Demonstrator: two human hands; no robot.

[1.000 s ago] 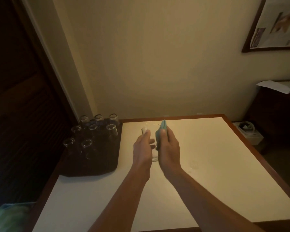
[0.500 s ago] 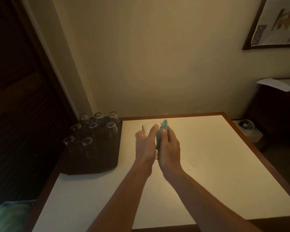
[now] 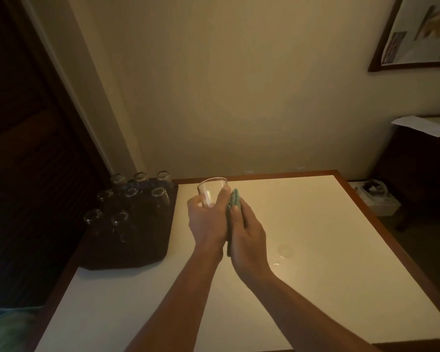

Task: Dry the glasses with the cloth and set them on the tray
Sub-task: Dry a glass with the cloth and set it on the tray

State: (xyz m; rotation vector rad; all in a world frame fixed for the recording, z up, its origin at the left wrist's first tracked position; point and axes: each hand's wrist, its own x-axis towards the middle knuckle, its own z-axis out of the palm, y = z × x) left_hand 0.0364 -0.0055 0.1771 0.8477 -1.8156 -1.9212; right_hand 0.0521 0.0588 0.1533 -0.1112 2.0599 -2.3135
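White table [image 3: 315, 224]; left hand [image 3: 207, 222] grips glass [image 3: 212, 191], right hand [image 3: 248, 237] clasps cloth [image 3: 234, 199].

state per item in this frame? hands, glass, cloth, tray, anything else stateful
left hand: closed around the glass, held above the table
right hand: pressing the cloth against the left hand and glass
glass: upright, mouth up, off the table
cloth: folded, pinched between the hands
tray: on the table's left edge, holding the other glasses
other glasses: standing upright on the tray
table: faint wet ring right of the hands
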